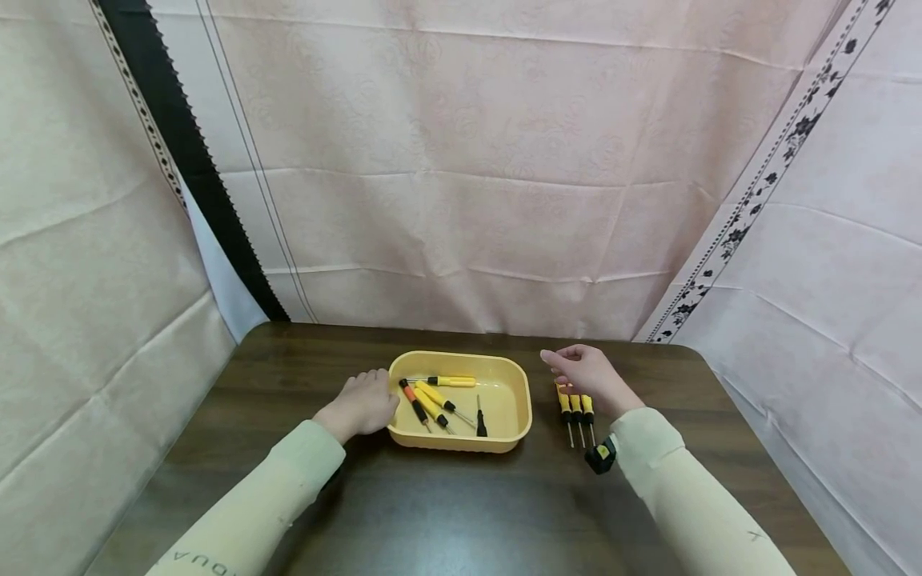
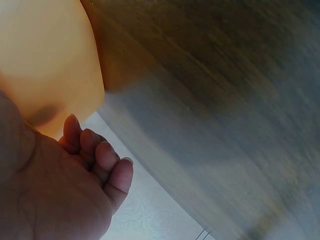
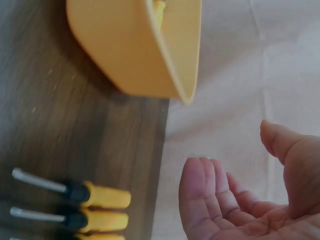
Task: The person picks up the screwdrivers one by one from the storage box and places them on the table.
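A pale yellow tray (image 1: 510, 442) sits on the table with several screwdrivers in it. A yellow-handled screwdriver (image 1: 452, 382) lies at the back, a red-and-black one (image 1: 414, 401) at the left and a small black one (image 1: 481, 422) near the middle. At the tray's left end my left hand (image 1: 366, 402) grips the rim; its curled fingers (image 2: 120, 179) show beside the outer wall in the left wrist view, thumb hidden. My right hand (image 1: 587, 374) hovers right of the tray, holding nothing, thumb apart from loosely bent fingers. Below it, three yellow-and-black screwdrivers (image 1: 576, 406) lie side by side.
The brown wooden table (image 1: 461, 504) has its far edge just behind the tray. A pale curtain (image 1: 461, 200) hangs beyond it, with more cloth at both sides. A small black object with a yellow mark (image 1: 601, 455) is beside my right wrist.
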The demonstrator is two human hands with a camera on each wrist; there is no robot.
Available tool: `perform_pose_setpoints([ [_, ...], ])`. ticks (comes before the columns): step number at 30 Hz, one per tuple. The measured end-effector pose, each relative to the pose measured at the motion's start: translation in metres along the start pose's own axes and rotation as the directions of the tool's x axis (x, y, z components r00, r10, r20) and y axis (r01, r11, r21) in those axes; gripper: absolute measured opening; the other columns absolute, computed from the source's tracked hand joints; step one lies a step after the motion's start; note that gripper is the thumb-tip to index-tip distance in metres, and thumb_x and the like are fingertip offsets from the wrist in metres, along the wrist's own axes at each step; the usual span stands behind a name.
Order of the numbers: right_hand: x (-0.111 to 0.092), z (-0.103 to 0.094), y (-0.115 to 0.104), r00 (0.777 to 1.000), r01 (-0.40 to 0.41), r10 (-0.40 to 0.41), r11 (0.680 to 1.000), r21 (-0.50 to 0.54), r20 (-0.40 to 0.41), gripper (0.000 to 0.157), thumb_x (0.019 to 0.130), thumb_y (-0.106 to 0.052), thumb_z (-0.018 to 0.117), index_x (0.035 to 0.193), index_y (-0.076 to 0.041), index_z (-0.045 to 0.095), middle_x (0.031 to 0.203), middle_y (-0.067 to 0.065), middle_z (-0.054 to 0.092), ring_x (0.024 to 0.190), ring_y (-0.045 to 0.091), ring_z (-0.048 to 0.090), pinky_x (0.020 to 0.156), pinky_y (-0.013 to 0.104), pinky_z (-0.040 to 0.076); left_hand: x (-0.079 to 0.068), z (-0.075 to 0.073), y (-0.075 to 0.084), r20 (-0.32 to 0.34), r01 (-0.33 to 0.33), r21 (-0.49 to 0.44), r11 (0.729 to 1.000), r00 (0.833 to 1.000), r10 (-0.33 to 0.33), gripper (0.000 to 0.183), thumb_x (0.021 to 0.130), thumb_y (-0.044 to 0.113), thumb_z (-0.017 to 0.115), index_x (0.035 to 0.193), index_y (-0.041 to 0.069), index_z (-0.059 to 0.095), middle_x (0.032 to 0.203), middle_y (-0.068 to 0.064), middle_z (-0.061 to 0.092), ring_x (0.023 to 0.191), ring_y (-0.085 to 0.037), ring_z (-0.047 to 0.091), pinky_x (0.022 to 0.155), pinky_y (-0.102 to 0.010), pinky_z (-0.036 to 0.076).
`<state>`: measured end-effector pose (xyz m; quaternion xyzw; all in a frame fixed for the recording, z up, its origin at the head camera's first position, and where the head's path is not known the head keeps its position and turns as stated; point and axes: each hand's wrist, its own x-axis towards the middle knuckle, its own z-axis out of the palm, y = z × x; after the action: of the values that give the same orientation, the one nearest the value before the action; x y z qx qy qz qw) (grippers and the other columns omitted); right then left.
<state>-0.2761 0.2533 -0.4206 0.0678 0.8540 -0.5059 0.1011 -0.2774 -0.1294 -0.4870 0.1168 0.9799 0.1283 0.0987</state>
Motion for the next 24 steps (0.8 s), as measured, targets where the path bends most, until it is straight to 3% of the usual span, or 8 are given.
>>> perform_pose_setpoints([
  [5,0.003,0.011,-0.009,1.000,0.028,-0.028,1.000,0.007,0.000,0.068,0.082,-0.054,0.070,0.122,-0.001,0.055,0.113,0.016,0.063,0.090,0.025,0.065,0.079,0.039,0.054,-0.001,-0.001,0.001,-0.006,0.002,-0.002,1.000,1.000,-0.002,0.050,0.099,0.031,0.039,0.134,-0.005,0.042,0.122,-0.016,0.050,0.109,-0.029,0.047,0.096,-0.048,0.033],
  [15,0.004,0.046,-0.029,0.995,0.102,-0.102,0.994,0.029,0.009,0.055,0.085,-0.048,0.070,0.118,-0.006,0.058,0.116,0.018,0.062,0.101,0.032,0.063,0.083,0.040,0.052,-0.003,-0.004,0.001,-0.015,-0.004,0.035,0.999,1.000,0.004,0.047,0.098,0.030,0.040,0.130,-0.004,0.044,0.117,-0.015,0.051,0.107,-0.029,0.047,0.095,-0.049,0.034],
  [19,0.005,0.060,-0.033,0.989,0.138,-0.140,0.989,0.050,0.036,0.052,0.083,-0.049,0.072,0.112,-0.008,0.062,0.113,0.017,0.063,0.100,0.033,0.063,0.087,0.046,0.050,-0.005,-0.006,0.000,-0.033,-0.027,0.066,0.997,0.999,0.029,0.049,0.097,0.031,0.040,0.130,-0.004,0.046,0.118,-0.016,0.051,0.108,-0.030,0.047,0.096,-0.049,0.034],
  [24,0.008,0.073,-0.031,0.981,0.163,-0.168,0.985,0.058,0.093,0.047,0.083,-0.045,0.073,0.111,-0.008,0.063,0.105,0.012,0.065,0.099,0.034,0.063,0.087,0.045,0.050,-0.008,-0.006,-0.006,-0.059,-0.073,0.070,0.995,0.995,0.077,0.056,0.098,0.039,0.042,0.133,-0.004,0.045,0.125,-0.018,0.050,0.117,-0.033,0.044,0.100,-0.050,0.030],
])
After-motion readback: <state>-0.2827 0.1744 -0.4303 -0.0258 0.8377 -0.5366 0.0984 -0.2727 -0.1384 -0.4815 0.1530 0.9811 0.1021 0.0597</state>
